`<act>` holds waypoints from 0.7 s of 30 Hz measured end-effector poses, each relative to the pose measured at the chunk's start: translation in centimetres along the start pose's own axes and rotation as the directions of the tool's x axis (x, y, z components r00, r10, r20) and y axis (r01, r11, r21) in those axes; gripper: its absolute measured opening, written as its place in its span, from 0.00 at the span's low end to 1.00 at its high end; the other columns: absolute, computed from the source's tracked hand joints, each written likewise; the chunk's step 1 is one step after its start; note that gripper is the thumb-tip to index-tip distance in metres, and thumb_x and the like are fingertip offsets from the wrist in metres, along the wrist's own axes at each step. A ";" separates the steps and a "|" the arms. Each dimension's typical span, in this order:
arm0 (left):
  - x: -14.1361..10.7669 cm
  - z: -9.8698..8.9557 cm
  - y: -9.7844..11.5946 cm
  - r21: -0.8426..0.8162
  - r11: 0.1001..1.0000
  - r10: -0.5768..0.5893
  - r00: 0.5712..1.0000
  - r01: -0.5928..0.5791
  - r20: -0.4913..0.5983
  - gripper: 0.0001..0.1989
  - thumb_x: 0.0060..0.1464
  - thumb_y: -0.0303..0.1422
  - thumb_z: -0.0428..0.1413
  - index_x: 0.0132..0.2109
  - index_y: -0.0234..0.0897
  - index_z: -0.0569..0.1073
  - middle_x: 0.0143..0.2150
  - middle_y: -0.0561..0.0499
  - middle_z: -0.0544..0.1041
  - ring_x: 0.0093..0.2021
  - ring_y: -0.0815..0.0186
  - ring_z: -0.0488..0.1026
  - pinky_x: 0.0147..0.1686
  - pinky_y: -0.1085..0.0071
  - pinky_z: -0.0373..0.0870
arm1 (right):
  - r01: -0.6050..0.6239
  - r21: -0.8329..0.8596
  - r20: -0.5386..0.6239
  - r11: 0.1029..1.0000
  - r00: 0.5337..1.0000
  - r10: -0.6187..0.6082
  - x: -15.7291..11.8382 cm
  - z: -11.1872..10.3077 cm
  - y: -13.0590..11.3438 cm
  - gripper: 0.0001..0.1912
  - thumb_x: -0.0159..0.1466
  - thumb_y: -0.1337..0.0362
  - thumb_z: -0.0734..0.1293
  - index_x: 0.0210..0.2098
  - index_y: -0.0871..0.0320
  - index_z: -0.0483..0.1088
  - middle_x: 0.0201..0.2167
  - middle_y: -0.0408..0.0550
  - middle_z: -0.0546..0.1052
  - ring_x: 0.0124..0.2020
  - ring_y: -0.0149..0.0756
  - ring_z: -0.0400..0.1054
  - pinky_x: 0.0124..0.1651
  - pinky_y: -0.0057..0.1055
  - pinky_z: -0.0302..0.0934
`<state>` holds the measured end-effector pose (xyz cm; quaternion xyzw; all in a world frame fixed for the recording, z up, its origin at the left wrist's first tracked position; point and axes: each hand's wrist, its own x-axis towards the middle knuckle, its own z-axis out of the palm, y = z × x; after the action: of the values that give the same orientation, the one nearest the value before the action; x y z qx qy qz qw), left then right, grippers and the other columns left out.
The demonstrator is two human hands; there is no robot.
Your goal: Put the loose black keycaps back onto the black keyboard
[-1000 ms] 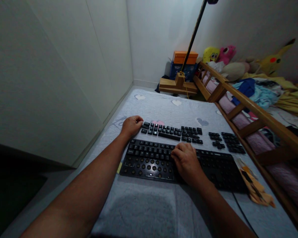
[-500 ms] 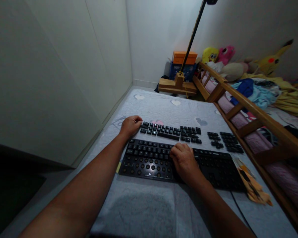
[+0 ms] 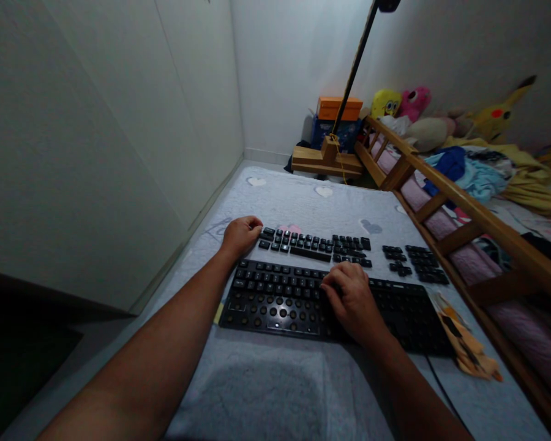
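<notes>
A black keyboard (image 3: 280, 311) lies on the pale blanket. Its upper left rows carry keycaps, while the lower left rows show bare round key seats. Over the middle of the keyboard is my right hand (image 3: 351, 297), its fingers pinched down at the keys; whatever they hold is hidden. My left hand (image 3: 241, 236) rests curled on the blanket beyond the keyboard's left corner, fingers closed, beside the left end of the loose keycaps (image 3: 310, 242). I cannot make out anything between those fingers. These keycaps lie in rows behind the keyboard, with a long space bar (image 3: 310, 253) among them.
More loose keycaps (image 3: 425, 264) are grouped at the right. An orange cloth (image 3: 475, 358) with a dark slim tool on it lies by the keyboard's right end. A cable (image 3: 443, 389) runs toward me. A wooden bed rail (image 3: 468, 205) borders the right, a white panel (image 3: 119, 135) the left.
My right hand has shifted slightly to the right along the keyboard, uncovering a few keys. My left hand stays in place beside the loose keycaps.
</notes>
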<state>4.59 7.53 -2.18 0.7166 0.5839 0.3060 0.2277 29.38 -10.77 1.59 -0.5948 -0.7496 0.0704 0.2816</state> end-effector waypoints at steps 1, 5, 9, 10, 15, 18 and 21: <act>0.0 0.0 0.0 -0.004 1.000 0.004 1.000 -0.004 0.000 0.10 0.51 0.33 0.53 0.36 0.37 0.79 0.35 0.48 0.81 0.36 0.63 0.75 0.38 0.68 0.66 | 0.001 -0.007 0.015 1.000 1.000 -0.001 0.0 0.1 0.0 0.05 0.64 0.71 0.65 0.32 0.55 0.68 0.36 0.48 0.70 0.43 0.42 0.61 0.47 0.40 0.54; 0.0 0.0 0.1 -0.001 1.000 0.000 1.000 0.000 0.003 0.10 0.51 0.33 0.53 0.35 0.37 0.79 0.34 0.48 0.80 0.35 0.63 0.75 0.37 0.68 0.65 | 0.010 -0.060 0.085 0.998 0.996 -0.005 -0.3 0.9 0.0 0.05 0.62 0.72 0.68 0.33 0.56 0.69 0.37 0.48 0.71 0.43 0.43 0.61 0.47 0.41 0.54; 0.1 0.1 -0.1 -0.005 1.000 -0.011 1.000 0.011 -0.001 0.10 0.51 0.34 0.53 0.35 0.38 0.79 0.34 0.49 0.80 0.35 0.63 0.75 0.37 0.68 0.66 | 0.012 -0.063 0.089 0.998 0.996 -0.006 0.0 0.9 0.1 0.06 0.61 0.72 0.69 0.32 0.56 0.70 0.37 0.48 0.71 0.43 0.42 0.62 0.47 0.40 0.55; 0.1 0.1 -0.2 -0.007 1.000 -0.011 1.000 0.011 0.000 0.10 0.51 0.34 0.53 0.35 0.38 0.79 0.34 0.49 0.81 0.35 0.63 0.75 0.37 0.68 0.66 | 0.012 -0.056 0.084 0.998 0.996 -0.007 0.2 0.7 0.3 0.05 0.61 0.71 0.68 0.31 0.56 0.70 0.37 0.48 0.72 0.43 0.42 0.62 0.47 0.39 0.55; 0.3 0.2 -0.4 0.002 1.000 -0.009 1.000 0.009 0.004 0.11 0.52 0.35 0.53 0.36 0.38 0.79 0.35 0.48 0.81 0.36 0.61 0.76 0.38 0.67 0.66 | -0.056 -0.129 0.023 0.990 0.998 0.059 4.1 -1.3 3.6 0.05 0.63 0.68 0.67 0.33 0.56 0.75 0.37 0.50 0.74 0.44 0.43 0.64 0.48 0.40 0.57; 0.3 0.2 -0.4 0.008 1.000 -0.002 1.000 0.002 0.004 0.11 0.52 0.35 0.53 0.36 0.38 0.79 0.36 0.47 0.81 0.36 0.61 0.76 0.39 0.66 0.67 | -0.180 -0.267 0.047 0.947 0.979 0.199 7.6 -2.1 6.2 0.07 0.63 0.67 0.67 0.36 0.54 0.79 0.37 0.51 0.75 0.44 0.43 0.66 0.48 0.40 0.57; 0.2 0.2 -0.3 0.016 1.000 -0.005 1.000 0.005 0.002 0.11 0.52 0.35 0.53 0.36 0.38 0.80 0.36 0.47 0.81 0.37 0.61 0.76 0.39 0.66 0.67 | -0.246 -0.383 0.128 0.890 0.941 0.315 10.6 -2.2 8.1 0.08 0.62 0.65 0.68 0.38 0.53 0.80 0.41 0.52 0.77 0.46 0.45 0.68 0.47 0.39 0.58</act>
<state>4.52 7.85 -2.49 0.7173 0.5879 0.3000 0.2234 35.99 0.84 3.44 -0.7294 -0.6785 0.0267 0.0829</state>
